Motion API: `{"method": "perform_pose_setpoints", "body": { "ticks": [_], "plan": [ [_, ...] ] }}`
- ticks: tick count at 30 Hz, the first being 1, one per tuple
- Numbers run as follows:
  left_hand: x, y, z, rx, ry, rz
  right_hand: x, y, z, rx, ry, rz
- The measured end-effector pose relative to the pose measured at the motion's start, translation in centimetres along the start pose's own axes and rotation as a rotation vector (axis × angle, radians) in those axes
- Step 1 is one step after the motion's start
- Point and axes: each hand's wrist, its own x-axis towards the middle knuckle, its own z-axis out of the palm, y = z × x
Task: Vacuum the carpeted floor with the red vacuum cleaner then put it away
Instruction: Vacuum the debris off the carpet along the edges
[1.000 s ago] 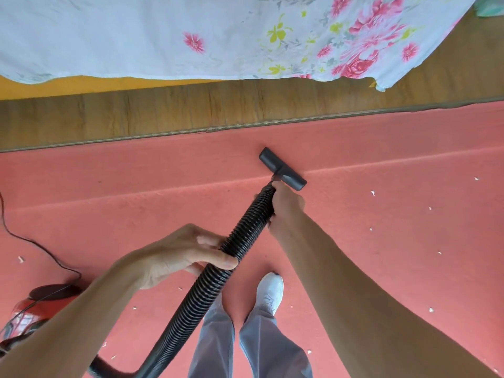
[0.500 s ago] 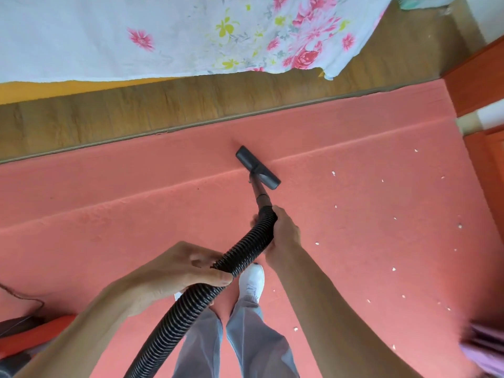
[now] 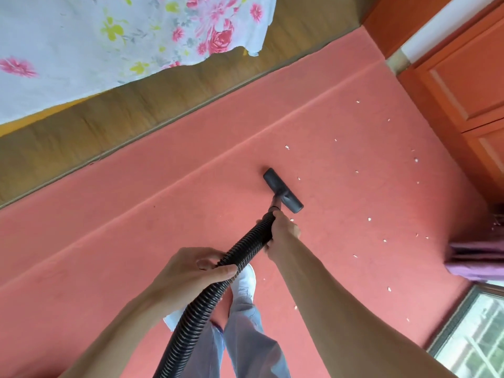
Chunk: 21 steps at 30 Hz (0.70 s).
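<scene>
Vacuum cleaner: the red body is out of view; only its black ribbed hose (image 3: pixel 245 249) and flat floor nozzle (image 3: pixel 283 190) show. Nozzle sits flat on the pink carpet (image 3: pixel 136 241) near frame centre, long edge running 11 to 5 o'clock. Hose climbs from 7 o'clock to the short stiff tube behind the nozzle.

Handling, as judged: hose looks light and springy and bends freely, so it is poor for steering on its own. The rigid end by the nozzle is the place to take hold for control; a second grip further back carries the slack. Ribs should give good purchase. Nothing looks fragile.

Hands: right hand (image 3: pixel 283 233) wraps round the hose end just behind the tube, arm stretched long from 5 o'clock. Left hand (image 3: pixel 191 271) clasps the hose lower down, thumb across the top, forearm entering from 7 o'clock.

White scraps (image 3: pixel 369 219) dot the carpet from 1 to 5 o'clock of the nozzle, one just beside it. Floral sheet (image 3: pixel 81 36) at 10 o'clock; orange cabinet (image 3: pixel 463 77) at 2 o'clock.
</scene>
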Motion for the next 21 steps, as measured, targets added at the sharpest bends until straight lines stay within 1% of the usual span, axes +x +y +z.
{"method": "perform_pose_setpoints", "body": {
  "ticks": [4,9,14,21],
  "plan": [
    [2.4,0.8,2.1,0.015,0.008,-0.031,3.0,-1.5,-1.0,-0.020,-0.009,0.005],
    [5.7,2.2,4.9,0.063,0.032,-0.041,6.1,-4.2,-1.7,0.027,-0.003,0.010],
    [7.1,3.6,5.9,0.067,0.044,-0.022,6.8,-6.4,-2.4,0.033,-0.024,0.017],
    [4.9,5.8,2.3,0.002,-0.126,-0.092,4.6,-6.7,-2.5,-0.135,-0.068,0.014]
  ]
}}
